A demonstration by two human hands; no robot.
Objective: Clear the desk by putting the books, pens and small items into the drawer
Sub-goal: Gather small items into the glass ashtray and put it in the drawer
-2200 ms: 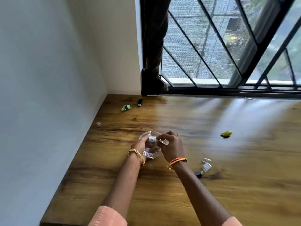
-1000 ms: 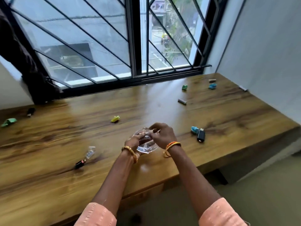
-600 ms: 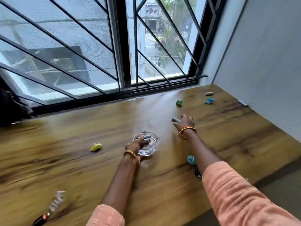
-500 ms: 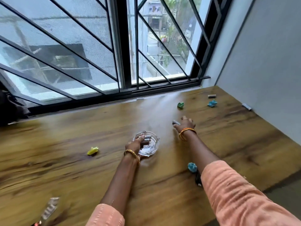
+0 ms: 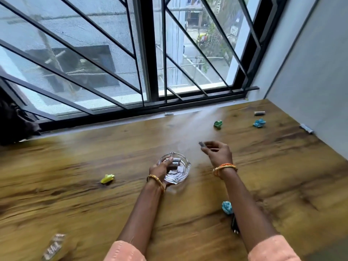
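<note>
Many small items lay scattered over the desk [image 5: 282, 176], none yet in any drawer, and no drawer showed. Left hand [image 5: 160, 169] gripped the glass dish [image 5: 183, 171] rim, steadying it. Right hand [image 5: 216, 152] pinched a small grey stick [image 5: 201, 144] just beyond the dish. Best carried low over the dish and dropped gently beside those already inside.

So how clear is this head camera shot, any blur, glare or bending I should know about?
Head view: daylight from the window throws a pale glare band across the desk; lower left is motion-smeared, so the clear wrapper is unreadable; the glass dish and both hands stay fairly sharp; wide-angle bending tilts the window bars and the wall.
</note>
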